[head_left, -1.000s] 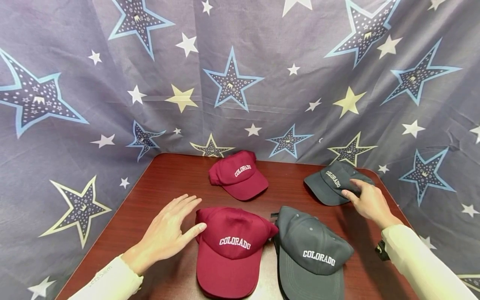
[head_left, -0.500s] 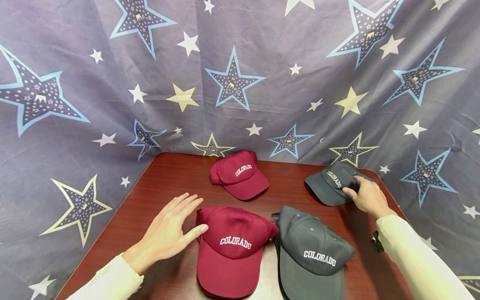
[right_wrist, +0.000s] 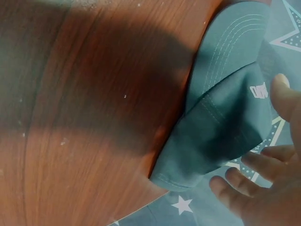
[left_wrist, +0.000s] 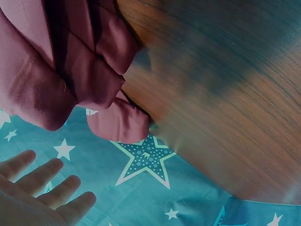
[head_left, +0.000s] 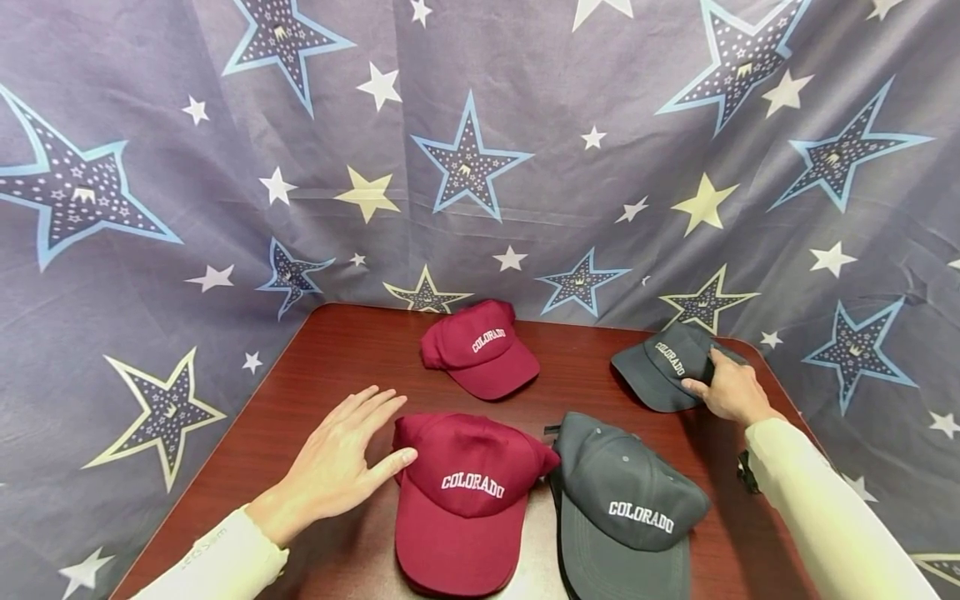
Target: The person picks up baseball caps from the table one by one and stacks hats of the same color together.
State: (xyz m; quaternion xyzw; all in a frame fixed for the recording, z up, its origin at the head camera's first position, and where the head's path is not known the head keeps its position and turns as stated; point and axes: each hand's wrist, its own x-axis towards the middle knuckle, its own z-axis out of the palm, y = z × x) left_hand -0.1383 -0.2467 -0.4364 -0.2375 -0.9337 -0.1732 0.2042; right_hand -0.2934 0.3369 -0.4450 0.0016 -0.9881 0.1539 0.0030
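Four baseball caps lie on a dark red-brown wooden worktop (head_left: 315,367) backed by a grey-blue star-printed cloth (head_left: 525,125) that hangs behind and to both sides.

The right hand (head_left: 731,390) reaches to the far right corner and rests on the far grey cap (head_left: 660,371). Its thumb lies against the near side of the crown and its fingers lie over the top; the grip looks loosely spread on the fabric, and whether it already pinches the cap cannot be told. In the right wrist view the fingers (right_wrist: 256,165) are apart and slightly bent just beside the crown of that cap (right_wrist: 221,127), whose brim points away over the wood, its white lettering partly visible.

The left hand (head_left: 341,462) lies flat on the worktop with its fingers straight and fanned, the thumb tip touching the left edge of the near maroon cap (head_left: 465,492). The left wrist view shows the spread fingers (left_wrist: 44,176) holding nothing, with folded maroon fabric (left_wrist: 56,70) close by.

The near maroon cap reads COLORADO in white and sits at the front centre, its brim toward the person. Touching its right side is the near grey cap (head_left: 626,500) with the same lettering. The far maroon cap (head_left: 480,348) sits at the back centre, well apart from both hands.
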